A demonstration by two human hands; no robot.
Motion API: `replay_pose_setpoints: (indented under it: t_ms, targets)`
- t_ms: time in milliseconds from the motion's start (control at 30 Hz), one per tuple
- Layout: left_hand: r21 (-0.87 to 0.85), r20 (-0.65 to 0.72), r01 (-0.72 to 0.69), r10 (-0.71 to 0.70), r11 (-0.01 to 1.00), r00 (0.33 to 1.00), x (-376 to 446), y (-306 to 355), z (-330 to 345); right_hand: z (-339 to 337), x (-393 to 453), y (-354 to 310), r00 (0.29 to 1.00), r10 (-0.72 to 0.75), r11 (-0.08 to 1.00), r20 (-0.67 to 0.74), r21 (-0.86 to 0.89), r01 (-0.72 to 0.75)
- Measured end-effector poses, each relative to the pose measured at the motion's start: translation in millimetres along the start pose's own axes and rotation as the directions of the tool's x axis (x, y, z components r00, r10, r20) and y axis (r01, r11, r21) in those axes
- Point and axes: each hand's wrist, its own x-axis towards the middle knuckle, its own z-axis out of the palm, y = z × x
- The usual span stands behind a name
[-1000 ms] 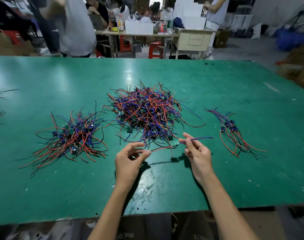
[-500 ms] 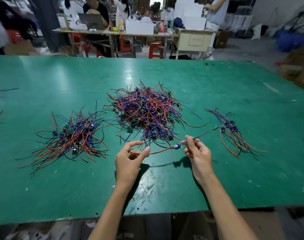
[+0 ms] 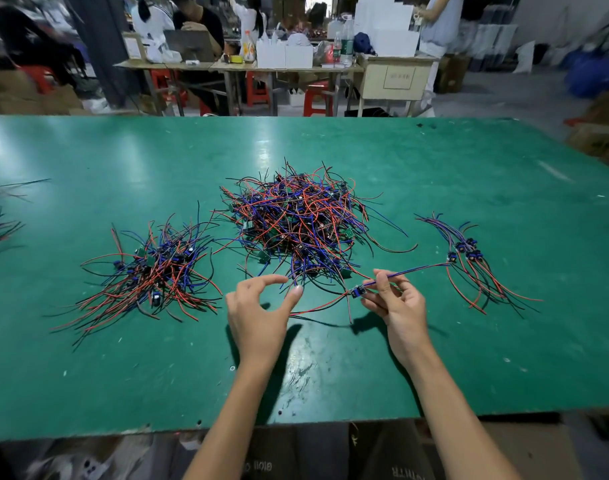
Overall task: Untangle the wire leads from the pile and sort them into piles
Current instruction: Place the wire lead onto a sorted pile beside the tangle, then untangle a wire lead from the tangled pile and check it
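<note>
1. A single lead (image 3: pixel 382 284) was pinched in the grip of the right hand (image 3: pixel 398 306) just beside its small blue part, above the green worktop (image 3: pixel 434 174).
2. Its blue wires were stretched right toward the small right pile (image 3: pixel 476 265); its red and black wires trailed left.
3. The left hand (image 3: pixel 258 315) was held open, thumb and forefinger curved apart, with the red wire's end beside the thumb; contact could not be told.
4. The tangled main pile (image 3: pixel 299 223) lay centrally, and a sorted left pile (image 3: pixel 154 275) beside it.
</note>
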Motion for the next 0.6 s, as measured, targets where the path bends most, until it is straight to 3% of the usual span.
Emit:
replay_pose_setpoints:
  t_ms: [100,167,433,600]
  targets:
    - [0.115,0.137,-0.228,0.212,0.967,0.968,-5.9,6.1,8.2,-1.0,-0.2,0.2,1.000,-0.004,1.000,-0.005,-0.015,0.004]
    - [0.114,0.253,-0.263,0.227,0.958,0.940,-13.2,3.1,13.8,-1.3,-0.1,0.1,1.000,0.001,1.000,-0.008,-0.018,-0.001]
    - [0.071,0.241,-0.155,0.134,0.985,0.961,-14.8,-10.8,13.5,4.0,-0.1,3.1,0.997,-0.053,0.997,-0.053,-0.061,0.050]
    - [-0.184,0.272,0.004,0.047,0.983,0.961,-14.6,-11.3,12.1,7.0,13.2,-6.9,0.984,-0.033,0.999,-0.175,-0.043,0.026]
